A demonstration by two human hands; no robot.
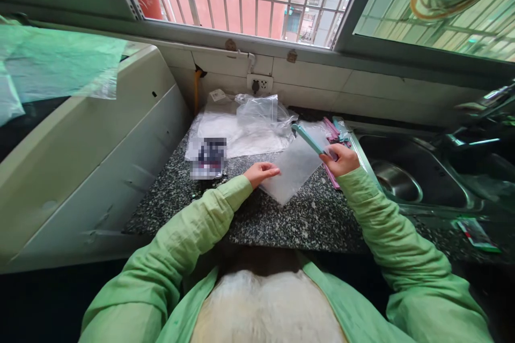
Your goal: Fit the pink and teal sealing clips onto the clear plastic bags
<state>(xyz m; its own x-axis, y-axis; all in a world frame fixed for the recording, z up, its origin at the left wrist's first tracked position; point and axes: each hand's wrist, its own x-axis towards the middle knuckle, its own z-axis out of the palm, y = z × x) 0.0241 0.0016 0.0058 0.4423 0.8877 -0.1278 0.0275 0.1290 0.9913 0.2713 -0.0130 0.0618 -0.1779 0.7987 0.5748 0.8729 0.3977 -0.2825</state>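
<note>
A translucent plastic bag (295, 169) is held tilted above the speckled countertop. My left hand (262, 173) pinches its left edge between thumb and fingers. My right hand (341, 159) is closed around one end of a long teal bag clip (308, 139), which lies along the bag's upper right edge. Whether the clip is fastened onto the bag cannot be made out. Pink clip strips (331, 176) lie on the counter beneath and beside my right hand. Behind the bag, clear and white plastic bags (257, 123) are spread out.
A small blurred-out packet (208, 159) lies on the counter (273, 230) at the left. To the right is a metal sink (434, 171), with a coloured packet (478, 234) in front of it. A socket (260, 83) is on the back wall; a white appliance (120, 134) borders the left.
</note>
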